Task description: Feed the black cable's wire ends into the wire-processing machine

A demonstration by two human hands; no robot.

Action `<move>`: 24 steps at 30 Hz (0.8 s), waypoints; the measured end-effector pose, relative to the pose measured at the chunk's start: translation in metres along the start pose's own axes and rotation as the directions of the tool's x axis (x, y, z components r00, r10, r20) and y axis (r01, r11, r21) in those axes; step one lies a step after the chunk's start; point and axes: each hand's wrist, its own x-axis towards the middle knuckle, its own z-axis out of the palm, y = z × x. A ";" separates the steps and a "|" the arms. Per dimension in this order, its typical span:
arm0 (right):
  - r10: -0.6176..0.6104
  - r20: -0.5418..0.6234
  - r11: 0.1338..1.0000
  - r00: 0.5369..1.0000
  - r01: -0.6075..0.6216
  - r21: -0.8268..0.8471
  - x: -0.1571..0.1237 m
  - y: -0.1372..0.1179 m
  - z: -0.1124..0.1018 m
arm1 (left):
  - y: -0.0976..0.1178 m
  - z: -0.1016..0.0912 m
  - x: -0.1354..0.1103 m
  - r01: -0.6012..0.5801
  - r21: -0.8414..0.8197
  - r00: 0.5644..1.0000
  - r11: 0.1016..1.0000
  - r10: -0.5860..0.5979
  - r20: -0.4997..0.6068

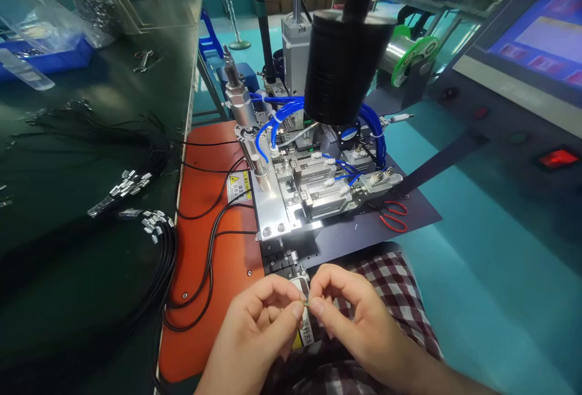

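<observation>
My left hand (261, 328) and my right hand (359, 322) meet fingertip to fingertip over my lap. Thumb and forefinger of each are pinched around something tiny between them, too small to name. Just beyond my fingers stands a metal machine (291, 201) with blue air tubes (291, 107) and small cylinders. Its front guide track (284, 264) ends close above my fingertips. Part of a label (305, 328) with printed characters shows between my hands.
Bundles of black cables (168, 261) with metal connectors (157, 222) lie on the dark bench (91, 298) at left, some trailing across an orange plate (227, 322). Red-handled pliers (394, 216) rest right of the machine. A black duct (348, 67) hangs overhead; a control screen (541, 43) stands at right.
</observation>
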 end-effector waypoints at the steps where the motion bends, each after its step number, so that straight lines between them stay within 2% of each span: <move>1: -0.012 0.002 1.000 1.000 0.012 -0.011 -0.001 0.001 0.000 | -0.002 0.001 -0.002 -0.098 0.064 0.994 0.993 0.101 -0.051; 2: -0.048 0.000 0.998 0.999 0.048 -0.035 -0.002 0.001 0.001 | -0.004 0.002 -0.004 -0.207 0.138 0.971 0.968 0.221 -0.093; 4: -0.154 -0.009 0.984 0.988 0.153 -0.095 -0.004 0.000 0.001 | -0.010 0.002 -0.008 -0.409 0.286 0.887 0.867 0.451 -0.097; 5: -0.189 -0.018 0.976 0.982 0.186 -0.111 -0.004 0.000 0.001 | -0.013 0.001 -0.008 -0.474 0.326 0.852 0.818 0.519 -0.066; 6: -0.190 -0.023 0.977 0.982 0.187 -0.103 -0.004 -0.001 0.002 | -0.016 0.000 -0.008 -0.506 0.327 0.839 0.798 0.543 -0.029; 7: -0.151 -0.023 0.987 0.988 0.149 -0.066 -0.004 -0.002 0.002 | -0.017 -0.002 -0.007 -0.502 0.288 0.852 0.816 0.523 0.002; 8: -0.077 -0.009 0.997 0.997 0.077 0.000 -0.004 -0.002 0.003 | -0.017 -0.003 -0.005 -0.457 0.212 0.887 0.864 0.462 0.027; 10: 0.089 0.067 0.982 0.994 -0.098 0.159 -0.002 -0.001 0.005 | -0.014 -0.006 0.000 -0.240 -0.024 0.967 0.970 0.241 0.085; 11: 0.144 0.111 0.960 0.983 -0.166 0.227 -0.001 0.000 0.005 | -0.010 -0.007 0.002 -0.097 -0.148 0.985 0.984 0.117 0.130; 13: 0.189 0.164 0.921 0.968 -0.233 0.311 0.000 0.003 0.005 | -0.003 -0.008 0.007 0.139 -0.320 0.975 0.937 -0.072 0.211; 15: 0.199 0.158 0.920 0.967 -0.240 0.309 -0.001 0.003 0.005 | 0.002 -0.008 0.010 0.240 -0.368 0.958 0.898 -0.157 0.241; 18: 0.139 0.079 0.973 0.987 -0.151 0.176 -0.003 0.002 0.003 | 0.001 -0.008 0.010 0.197 -0.273 0.974 0.942 -0.156 0.165; 21: 0.000 -0.013 1.000 1.000 0.000 0.021 -0.004 -0.001 0.005 | -0.002 -0.007 0.009 0.016 -0.114 0.999 0.993 -0.013 0.031; 22: 0.003 -0.017 1.000 1.000 -0.002 0.025 -0.003 -0.002 0.006 | -0.001 -0.007 0.008 -0.022 -0.079 1.000 0.997 0.023 0.010; 24: 0.087 0.007 0.990 0.996 -0.087 0.113 -0.001 -0.002 0.007 | 0.001 -0.007 0.008 0.007 -0.061 0.999 0.998 -0.004 0.047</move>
